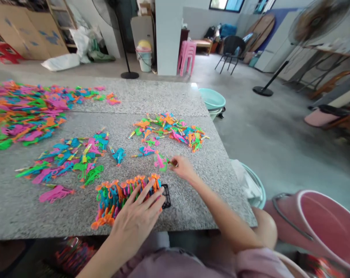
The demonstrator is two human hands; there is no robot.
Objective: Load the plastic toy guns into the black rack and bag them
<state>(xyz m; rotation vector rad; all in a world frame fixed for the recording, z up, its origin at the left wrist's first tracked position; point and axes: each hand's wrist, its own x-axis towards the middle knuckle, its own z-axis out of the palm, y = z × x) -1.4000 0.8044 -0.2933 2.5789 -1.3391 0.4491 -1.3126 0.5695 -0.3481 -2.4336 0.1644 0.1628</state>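
My left hand (138, 212) lies with its fingers stretched over a packed row of small colourful plastic toys (111, 195) with orange round ends. A black plastic rack (167, 197) shows at the right end of that row. To the right, my right hand (183, 166) is closed, its fingertips pinching the end of a pink and green plastic toy (161, 160) just above the table. Close by lies a blue and pink toy (146, 151). A single blue toy (118, 155) rests between two loose piles. What shape each toy has is hard to make out.
Loose toys form a pile (169, 129) beyond my right hand, another pile (73, 156) to the left, and a large heap (27, 112) at the far left of the granite table (189, 216). A pink bucket (305, 227) and a turquoise basin (212, 99) stand beside the table.
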